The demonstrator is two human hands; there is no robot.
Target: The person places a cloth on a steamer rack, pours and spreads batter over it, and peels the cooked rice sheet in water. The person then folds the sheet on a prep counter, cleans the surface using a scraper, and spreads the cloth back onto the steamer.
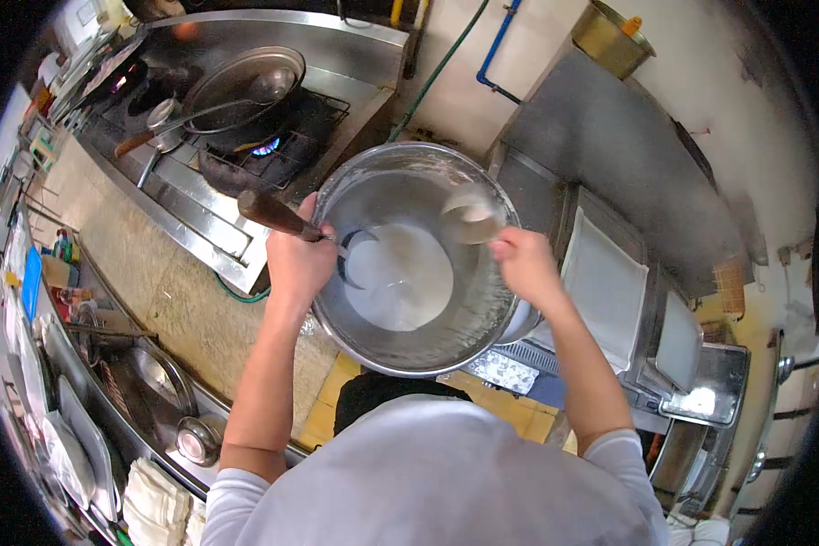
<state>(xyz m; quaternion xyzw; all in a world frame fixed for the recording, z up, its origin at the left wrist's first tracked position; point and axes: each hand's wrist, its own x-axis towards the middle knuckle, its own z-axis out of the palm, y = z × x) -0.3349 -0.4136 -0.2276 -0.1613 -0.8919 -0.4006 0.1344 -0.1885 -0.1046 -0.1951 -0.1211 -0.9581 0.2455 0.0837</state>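
A large metal pot (pixel 469 314) stands in front of me with pale white liquid (pixel 405 278) in its bottom. My left hand (pixel 302 262) is closed around the wooden handle of a ladle (pixel 282 217) at the pot's left rim. The ladle's head reaches down toward the white liquid. Over the right side of the pot, my right hand (pixel 528 264) grips a small round cup (pixel 473 221) with something white in it. Motion blurs the cup, so its material is unclear. White residue clings to the pot's inner wall.
At the upper left, a wok (pixel 232 86) sits on the stove near a lit blue flame (pixel 266 147), with a long-handled ladle (pixel 191 118) across it. A fryer with a white cover (pixel 605 282) stands right. Left shelving holds pans and folded cloths (pixel 155 505).
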